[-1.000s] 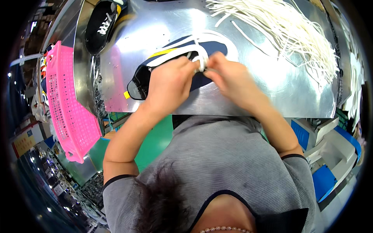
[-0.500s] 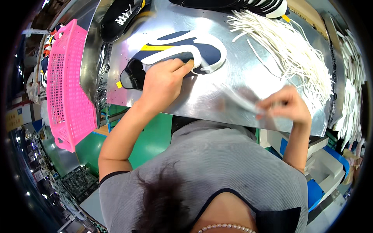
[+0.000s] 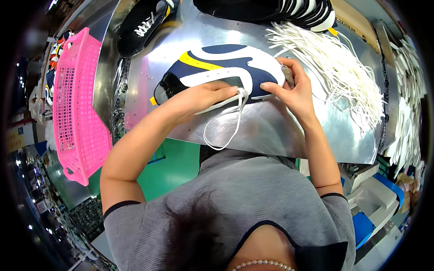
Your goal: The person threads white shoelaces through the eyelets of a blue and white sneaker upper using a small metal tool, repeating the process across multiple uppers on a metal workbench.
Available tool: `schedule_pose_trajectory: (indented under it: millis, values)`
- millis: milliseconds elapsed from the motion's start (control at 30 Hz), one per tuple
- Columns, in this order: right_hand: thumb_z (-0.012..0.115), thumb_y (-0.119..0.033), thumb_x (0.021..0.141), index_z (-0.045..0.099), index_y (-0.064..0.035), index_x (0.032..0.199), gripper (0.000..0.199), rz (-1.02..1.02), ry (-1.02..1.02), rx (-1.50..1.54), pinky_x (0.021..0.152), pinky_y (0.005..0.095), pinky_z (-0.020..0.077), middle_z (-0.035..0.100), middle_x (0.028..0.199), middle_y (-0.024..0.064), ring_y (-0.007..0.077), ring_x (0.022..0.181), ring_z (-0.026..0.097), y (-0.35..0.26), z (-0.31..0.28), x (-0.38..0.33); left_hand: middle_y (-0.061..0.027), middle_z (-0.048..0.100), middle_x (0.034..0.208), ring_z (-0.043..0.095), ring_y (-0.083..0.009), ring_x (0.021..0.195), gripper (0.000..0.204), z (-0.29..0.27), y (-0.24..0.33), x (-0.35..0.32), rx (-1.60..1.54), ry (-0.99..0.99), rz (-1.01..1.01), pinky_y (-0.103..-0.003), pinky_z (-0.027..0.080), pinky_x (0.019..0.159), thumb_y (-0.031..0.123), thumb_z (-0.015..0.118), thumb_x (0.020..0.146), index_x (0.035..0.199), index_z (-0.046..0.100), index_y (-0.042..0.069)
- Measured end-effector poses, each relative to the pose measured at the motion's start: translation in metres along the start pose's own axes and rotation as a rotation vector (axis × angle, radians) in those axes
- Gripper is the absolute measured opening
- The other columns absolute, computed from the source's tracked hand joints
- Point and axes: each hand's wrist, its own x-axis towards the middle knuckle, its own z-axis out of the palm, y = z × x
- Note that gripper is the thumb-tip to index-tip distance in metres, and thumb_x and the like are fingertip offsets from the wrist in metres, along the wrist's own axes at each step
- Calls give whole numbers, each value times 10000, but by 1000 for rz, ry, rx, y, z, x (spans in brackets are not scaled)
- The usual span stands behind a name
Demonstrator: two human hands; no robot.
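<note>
Over the feed, my left hand [image 3: 205, 95] pinches the lace [image 3: 241, 106], my right hand [image 3: 296, 92] the toe of the shoe [image 3: 217, 76] lying between them. I'd steady that toe and keep the loose loop below the left pinch untwisted.

Head-worn left fisheye, pointing steeply down, pretty close in: the wearer's chest [image 3: 253, 194] fills the bottom, and the worktop's [image 3: 271, 133] near edge cuts across mid-frame.

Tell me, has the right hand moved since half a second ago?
Yes. Judged against the metal table, the right hand has moved left and farther from the person, to the toe end of the shoe upper.
</note>
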Motion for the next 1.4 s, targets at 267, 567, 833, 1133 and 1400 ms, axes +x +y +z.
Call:
schedule_pose_trajectory:
  millis: [267,567,833,1133,1400]
  values:
    - [848,-244,783,620,7,1013,409,227,-23,14,678,237,499,687,860,69,106,764,633,12,-2,1,-49,739,873,650,-122,774,140,-9,-21,33,469,399,463,-279,510,735,143,692,909,942,745,19]
    - [811,-350,809,647,-2,975,420,270,-109,-10,658,270,486,666,811,65,119,721,611,12,-17,-7,-130,730,805,665,-212,651,138,14,-16,30,222,374,641,-292,501,635,132,704,860,899,758,11]
    - [791,-237,843,619,-39,1049,333,346,9,109,577,208,473,668,844,35,75,680,611,25,-65,-26,-69,696,992,590,-103,814,149,-57,-32,-17,741,1043,886,-249,471,717,95,720,899,1032,711,27]
    - [818,-272,810,640,7,1054,411,342,117,130,817,268,485,695,955,87,140,873,634,36,-95,-52,-127,685,904,606,-338,882,144,-163,-101,-66,1206,1517,347,-430,473,790,170,658,919,916,685,28]
    - [824,-299,801,652,-8,1055,423,428,102,77,805,251,480,697,913,69,131,851,631,30,-104,-57,-128,673,886,611,-334,889,143,-215,-97,-108,1540,1676,208,-437,483,794,164,634,930,918,681,29]
